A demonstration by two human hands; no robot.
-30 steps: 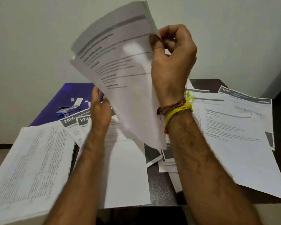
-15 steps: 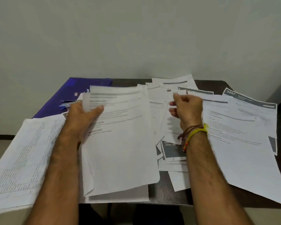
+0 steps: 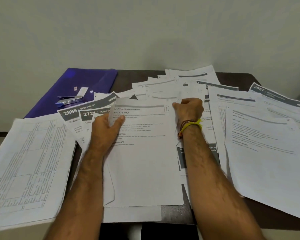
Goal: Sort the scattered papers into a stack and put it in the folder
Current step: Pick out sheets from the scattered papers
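Paper is what I have under both hands: thin printed sheets, light, limp and slick on one another, so they slide and fan at a nudge and crease if pinched hard at a corner. My left hand [image 3: 106,130] holds the left edge of the small gathered stack [image 3: 144,153] lying at the middle of the dark table [image 3: 173,212], thumb over the top sheet and fingers, I judge, tucked beneath. My right hand [image 3: 189,109] is curled at the stack's upper right corner; the view there is soft, so I cannot tell whether it pinches the sheet or only rests beside it.

Loose papers [image 3: 260,139] lie fanned to the right and behind, a gridded table sheet [image 3: 28,167] hangs over the table's left edge, and two numbered sheets [image 3: 80,116] peek out beside my left hand. A purple folder [image 3: 87,84] lies shut at the far left, a stapler [image 3: 69,100] on top of it.

I would take the stack by its long edges, both hands, and tap it square before adding more. Single sheets lift best by sliding them to an edge.
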